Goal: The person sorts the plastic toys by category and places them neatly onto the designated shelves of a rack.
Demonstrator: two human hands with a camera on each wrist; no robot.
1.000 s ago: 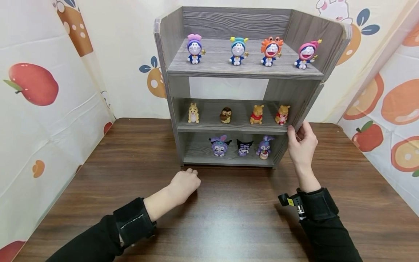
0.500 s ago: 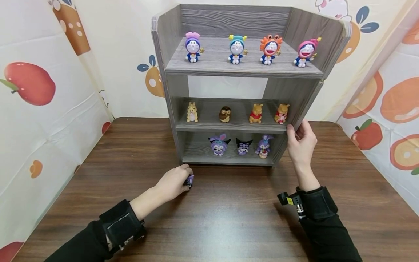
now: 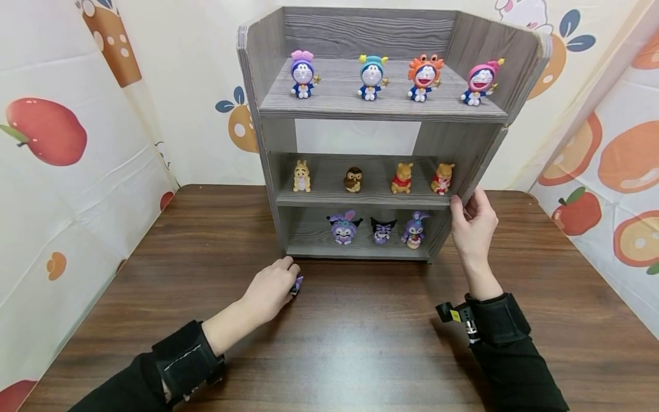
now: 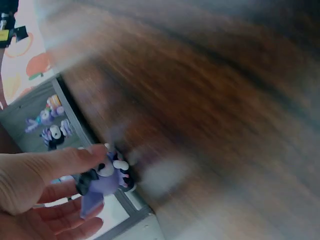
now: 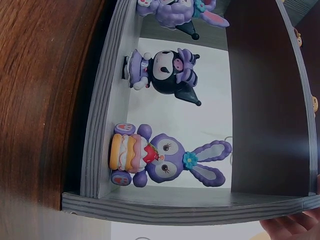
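Just in front of the shelf's lower left corner, my left hand (image 3: 270,289) pinches a small purple-and-black figurine (image 4: 106,181) between thumb and fingers. In the head view most of that figurine is hidden by the hand. My right hand (image 3: 475,229) grips the right side panel of the grey wood-grain shelf (image 3: 355,252) at middle-board height. On the bottom board stand three purple figurines: a long-eared one (image 3: 344,229) on the left, a black-hooded one (image 5: 167,71) in the middle, and a rabbit with a cake (image 5: 166,157) on the right.
Several figurines in animal hats, one with a crab hat (image 3: 425,77), line the top board. The middle board carries a yellow rabbit (image 3: 301,176), an owl (image 3: 353,179) and two bears. A brown wooden table (image 3: 360,343) lies beneath; fruit-print sheets hang behind and beside it.
My left hand has drawn back leftward from the shelf's front, and the purple-and-black figurine in it has come into view. The right hand keeps its place on the side panel.
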